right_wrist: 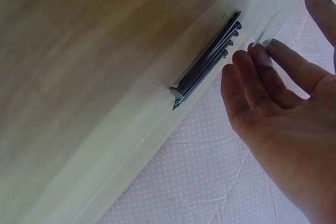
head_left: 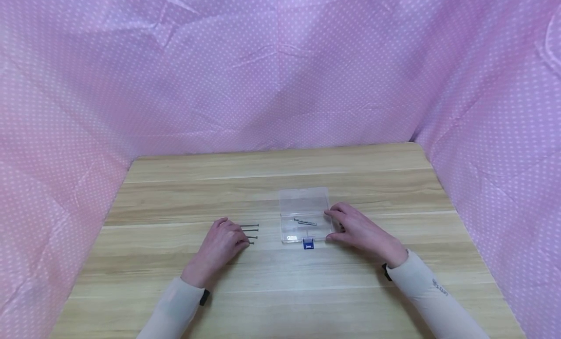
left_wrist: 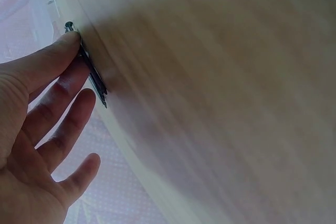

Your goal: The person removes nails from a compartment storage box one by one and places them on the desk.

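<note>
My left hand point(head_left: 221, 246) is over a row of several metal nails point(head_left: 251, 230) lying parallel on the table, heads toward the box. Its thumb and index finger pinch the nearest nail point(left_wrist: 90, 66) close to the head; the other fingers are spread apart. To the right, a clear plastic box point(head_left: 287, 234) lies with its lid point(head_left: 304, 200) folded back and a blue latch point(head_left: 308, 244) at the front. At least two nails point(head_left: 307, 223) rest inside it. My right hand point(head_left: 357, 229) holds the box's right side, thumb at the front corner, fingers farther back.
The wood-grain table point(head_left: 280, 300) carries the box and the nails. Pink dotted cloth point(head_left: 280, 85) hangs behind the table and along both sides. A dark band point(head_left: 204, 296) shows at the left sleeve's cuff, another point(head_left: 386, 272) at the right.
</note>
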Demonstrator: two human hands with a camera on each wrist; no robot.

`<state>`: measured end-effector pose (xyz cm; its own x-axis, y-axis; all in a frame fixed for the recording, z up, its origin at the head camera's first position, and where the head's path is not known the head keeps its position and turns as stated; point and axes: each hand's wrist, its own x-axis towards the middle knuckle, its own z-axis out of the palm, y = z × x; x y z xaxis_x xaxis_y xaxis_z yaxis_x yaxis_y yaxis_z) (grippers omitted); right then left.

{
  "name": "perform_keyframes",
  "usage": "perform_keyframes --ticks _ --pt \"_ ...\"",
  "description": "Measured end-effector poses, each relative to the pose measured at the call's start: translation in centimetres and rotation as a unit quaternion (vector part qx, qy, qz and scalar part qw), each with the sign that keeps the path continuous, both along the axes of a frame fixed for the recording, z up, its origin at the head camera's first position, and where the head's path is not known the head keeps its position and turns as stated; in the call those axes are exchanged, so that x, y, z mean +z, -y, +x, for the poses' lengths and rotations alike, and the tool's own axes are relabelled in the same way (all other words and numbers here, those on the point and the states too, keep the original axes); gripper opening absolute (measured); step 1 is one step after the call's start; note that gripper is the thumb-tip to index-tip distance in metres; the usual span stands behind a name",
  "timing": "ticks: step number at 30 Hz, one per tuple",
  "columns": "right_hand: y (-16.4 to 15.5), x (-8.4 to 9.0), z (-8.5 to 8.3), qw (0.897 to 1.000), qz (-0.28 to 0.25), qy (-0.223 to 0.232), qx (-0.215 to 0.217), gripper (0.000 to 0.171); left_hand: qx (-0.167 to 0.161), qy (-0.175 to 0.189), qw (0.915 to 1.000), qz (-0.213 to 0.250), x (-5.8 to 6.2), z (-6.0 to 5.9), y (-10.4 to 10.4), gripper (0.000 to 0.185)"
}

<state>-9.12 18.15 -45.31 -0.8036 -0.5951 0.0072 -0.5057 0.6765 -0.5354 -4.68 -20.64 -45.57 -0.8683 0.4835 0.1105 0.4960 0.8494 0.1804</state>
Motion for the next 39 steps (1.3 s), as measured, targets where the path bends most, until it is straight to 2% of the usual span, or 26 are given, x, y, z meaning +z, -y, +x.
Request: perform_keyframes --ticks 8,12,17,23,31,39 --pt "0.0 0.1 0.0 1.000 -0.003 0.002 0.001 0.064 -0.004 -0.006 1.0000 0.006 0.2 0.1 -0.1 0.006" --pt "0.0 0.1 0.1 1.000 -0.003 0.002 -0.001 0.064 -0.024 -0.042 0.9987 0.017 0.5 0.1 -0.3 0.007" --pt "0.0 0.1 0.1 1.000 -0.004 -0.001 -0.001 0.064 -0.049 -0.098 0.9927 0.051 0.8 -0.1 -0.7 0.013" --pt "0.0 0.1 0.1 1.000 -0.002 -0.002 -0.002 0.066 -0.063 -0.132 0.9861 0.078 1.5 -0.4 -1.8 0.017" --pt "0.1 0.1 0.1 1.000 -0.002 0.000 -0.003 0.065 -0.069 -0.144 0.9808 0.112 2.3 -1.1 -3.7 0.008" --pt "0.1 0.1 0.1 1.000 -0.002 0.000 -0.002 0.065 -0.066 -0.105 0.9855 0.115 2.8 -2.1 -6.6 0.014"
